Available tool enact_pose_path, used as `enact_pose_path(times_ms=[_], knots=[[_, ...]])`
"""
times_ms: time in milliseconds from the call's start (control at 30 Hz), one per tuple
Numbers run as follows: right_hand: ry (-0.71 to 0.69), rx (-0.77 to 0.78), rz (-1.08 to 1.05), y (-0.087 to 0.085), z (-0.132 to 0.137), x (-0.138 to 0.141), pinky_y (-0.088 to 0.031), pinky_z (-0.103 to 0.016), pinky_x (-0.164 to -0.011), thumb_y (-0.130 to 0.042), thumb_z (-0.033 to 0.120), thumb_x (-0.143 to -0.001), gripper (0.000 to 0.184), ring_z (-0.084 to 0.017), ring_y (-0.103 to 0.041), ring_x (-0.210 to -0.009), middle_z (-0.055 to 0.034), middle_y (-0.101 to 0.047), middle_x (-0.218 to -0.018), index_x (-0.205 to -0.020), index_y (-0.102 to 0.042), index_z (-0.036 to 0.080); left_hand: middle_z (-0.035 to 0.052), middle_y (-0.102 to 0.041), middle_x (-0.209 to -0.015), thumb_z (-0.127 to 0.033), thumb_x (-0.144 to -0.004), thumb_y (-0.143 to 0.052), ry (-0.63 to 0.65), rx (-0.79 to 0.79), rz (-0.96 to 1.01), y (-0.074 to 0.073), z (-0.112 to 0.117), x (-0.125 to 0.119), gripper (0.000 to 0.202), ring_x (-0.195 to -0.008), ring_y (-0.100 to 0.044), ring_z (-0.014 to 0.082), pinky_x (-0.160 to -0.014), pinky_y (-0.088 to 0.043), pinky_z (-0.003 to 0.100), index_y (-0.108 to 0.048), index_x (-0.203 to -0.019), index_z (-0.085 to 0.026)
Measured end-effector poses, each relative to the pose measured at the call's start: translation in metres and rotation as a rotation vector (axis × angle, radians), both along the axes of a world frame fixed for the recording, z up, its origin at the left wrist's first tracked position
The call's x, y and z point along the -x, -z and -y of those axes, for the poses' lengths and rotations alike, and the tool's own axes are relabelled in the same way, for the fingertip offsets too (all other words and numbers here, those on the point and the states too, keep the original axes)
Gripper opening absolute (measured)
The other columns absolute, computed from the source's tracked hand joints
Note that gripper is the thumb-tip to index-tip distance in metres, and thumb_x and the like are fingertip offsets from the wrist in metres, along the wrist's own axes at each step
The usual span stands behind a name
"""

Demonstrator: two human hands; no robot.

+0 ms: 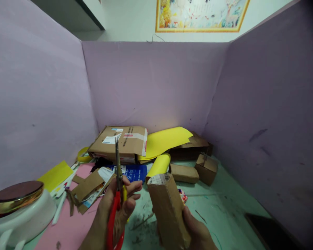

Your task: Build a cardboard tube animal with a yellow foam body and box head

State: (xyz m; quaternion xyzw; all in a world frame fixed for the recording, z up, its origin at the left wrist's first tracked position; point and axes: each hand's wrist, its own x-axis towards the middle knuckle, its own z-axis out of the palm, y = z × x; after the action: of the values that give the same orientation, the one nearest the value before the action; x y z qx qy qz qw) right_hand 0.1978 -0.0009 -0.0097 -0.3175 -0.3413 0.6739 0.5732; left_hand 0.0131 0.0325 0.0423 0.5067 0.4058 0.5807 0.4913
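My left hand (105, 208) holds a pair of scissors (117, 205) with red and yellow handles. Their dark blades point up and are closed to a narrow gap at the tips. The fingers of this hand are partly curled, with their ends pointing right. To the right, my right hand (197, 225) grips a small, long cardboard box (167, 211) by its right side. The box is tilted, and a printed white label shows on its upper end. A gap separates the scissors from the box.
Behind stand a large carton (120, 139), a yellow sheet (164, 140), a yellow roll (159, 166) and small boxes (184, 173). Cardboard scraps (88, 187) and pink paper (67, 225) lie left, beside a white lidded pot (23, 215). Purple panels (156, 80) enclose the table.
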Motion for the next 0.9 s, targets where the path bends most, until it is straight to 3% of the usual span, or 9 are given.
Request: enact_pose_path(times_ms=[100, 233, 300, 367, 533, 633, 733, 833, 900], knots=[[-0.180, 0.191, -0.139, -0.007, -0.004, -0.006, -0.053, -0.031, -0.057, -0.059, 0.071, -0.070, 0.065, -0.024, -0.070, -0.066, -0.0135, -0.074, -0.079, -0.092, -0.071, 0.011, 0.0081, -0.073, -0.099, -0.040, -0.061, -0.081, 0.028, 0.074, 0.058, 0.008, -0.002, -0.004, 0.054, -0.088, -0.069, 0.0220, -0.080, -0.056, 0.034, -0.042, -0.093, -0.023], [-0.317, 0.286, -0.099, -0.010, -0.007, -0.010, -0.051, -0.029, -0.050, -0.052, 0.071, -0.075, 0.066, -0.022, -0.068, -0.056, -0.0139, -0.073, -0.068, -0.086, -0.072, 0.009, 0.0036, -0.072, -0.096, -0.032, -0.062, -0.080, -0.055, 0.026, 0.169, 0.011, 0.006, -0.007, 0.050, -0.061, -0.060, 0.0091, -0.050, -0.044, 0.018, -0.041, -0.092, -0.025], [-0.250, 0.287, -0.054, -0.006, -0.008, -0.008, -0.052, -0.032, -0.051, -0.056, 0.067, -0.076, 0.060, -0.025, -0.070, -0.060, -0.0126, -0.075, -0.074, -0.095, -0.071, 0.013, 0.0017, -0.071, -0.089, -0.032, -0.063, -0.079, -0.027, 0.022, 0.190, 0.009, 0.011, -0.008, 0.047, -0.049, -0.048, 0.0047, -0.042, -0.033, 0.015, -0.042, -0.091, -0.025], [-0.160, 0.272, -0.021, 0.000, -0.010, -0.004, -0.053, -0.038, -0.056, -0.063, 0.065, -0.072, 0.054, -0.028, -0.071, -0.069, -0.0103, -0.076, -0.081, -0.101, -0.071, 0.020, -0.0015, -0.067, -0.077, -0.031, -0.063, -0.078, 0.006, 0.046, 0.163, 0.008, 0.014, -0.008, 0.044, -0.047, -0.043, 0.0032, -0.042, -0.031, 0.014, -0.045, -0.091, -0.023], [-0.078, 0.269, -0.013, 0.009, -0.018, -0.004, -0.052, -0.035, -0.057, -0.065, 0.070, -0.065, 0.057, -0.028, -0.069, -0.072, -0.0082, -0.074, -0.077, -0.090, -0.073, 0.019, -0.0040, -0.059, -0.068, -0.025, -0.060, -0.077, -0.090, 0.038, 0.124, 0.007, 0.011, -0.002, 0.043, -0.060, -0.057, 0.0103, -0.052, -0.045, 0.018, -0.047, -0.089, -0.021], [0.057, 0.275, 0.023, 0.005, -0.014, -0.010, -0.046, -0.025, -0.049, -0.062, 0.068, -0.069, 0.054, -0.019, -0.063, -0.059, -0.0069, -0.070, -0.069, -0.075, -0.072, 0.016, -0.0061, -0.061, -0.068, -0.025, -0.062, -0.075, -0.201, 0.016, 0.106, 0.004, 0.009, 0.002, 0.044, -0.049, -0.054, 0.0095, -0.046, -0.045, 0.020, -0.041, -0.091, -0.024], [0.220, 0.101, 0.254, -0.002, -0.004, -0.010, -0.039, -0.021, -0.044, -0.066, 0.064, -0.068, 0.050, -0.015, -0.056, -0.056, -0.0067, -0.070, -0.073, -0.068, -0.072, 0.015, -0.0078, -0.062, -0.066, -0.025, -0.064, -0.072, -0.317, -0.018, 0.089, 0.002, 0.011, 0.000, 0.042, -0.045, -0.053, 0.0094, -0.045, -0.045, 0.021, -0.039, -0.091, -0.026], [0.257, -0.038, 0.438, -0.009, 0.002, -0.002, -0.034, -0.020, -0.040, -0.073, 0.062, -0.060, 0.049, -0.016, -0.054, -0.057, -0.0077, -0.071, -0.081, -0.076, -0.075, 0.016, -0.0082, -0.061, -0.065, -0.026, -0.063, -0.073, -0.295, 0.012, 0.102, 0.004, 0.014, -0.006, 0.044, -0.045, -0.053, 0.0096, -0.045, -0.045, 0.021, -0.040, -0.091, -0.026], [0.279, -0.030, 0.475, -0.012, 0.003, 0.002, -0.041, -0.023, -0.045, -0.076, 0.060, -0.058, 0.049, -0.019, -0.058, -0.063, -0.0080, -0.072, -0.080, -0.082, -0.077, 0.017, -0.0081, -0.059, -0.065, -0.026, -0.060, -0.075, -0.270, 0.041, 0.130, 0.007, 0.015, -0.010, 0.046, -0.049, -0.054, 0.0088, -0.047, -0.045, 0.019, -0.042, -0.091, -0.026]])
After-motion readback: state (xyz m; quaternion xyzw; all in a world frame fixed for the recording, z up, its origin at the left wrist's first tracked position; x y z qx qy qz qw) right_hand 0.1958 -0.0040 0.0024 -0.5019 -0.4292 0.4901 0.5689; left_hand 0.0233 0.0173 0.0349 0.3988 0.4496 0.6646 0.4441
